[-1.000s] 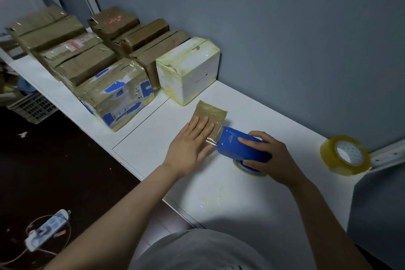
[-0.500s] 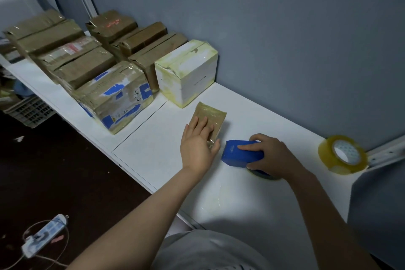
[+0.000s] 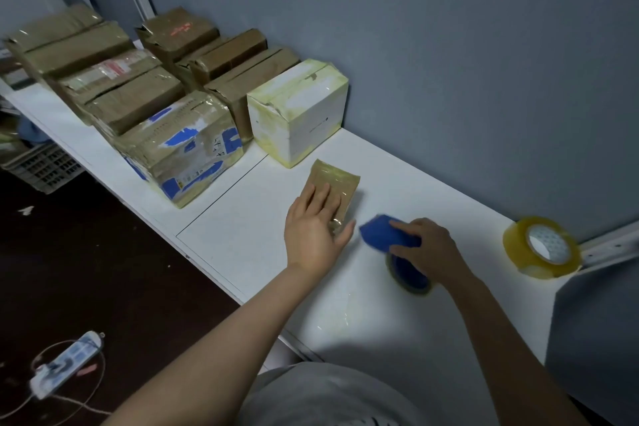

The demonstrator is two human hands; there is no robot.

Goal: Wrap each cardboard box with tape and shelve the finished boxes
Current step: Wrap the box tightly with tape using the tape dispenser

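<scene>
Left hand [image 3: 314, 225], fingers flat, pins small taped box [image 3: 337, 183] to surface [image 3: 242, 235] against tape's pull; right hand [image 3: 428, 249] curled round blue tape dispenser [image 3: 385, 235], apparently to draw strip clear.

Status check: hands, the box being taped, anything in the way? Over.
Left hand flat, pressing small brown box. Right hand grips blue tape dispenser, close beside box. Nothing between them; spare tape roll far right.
</scene>
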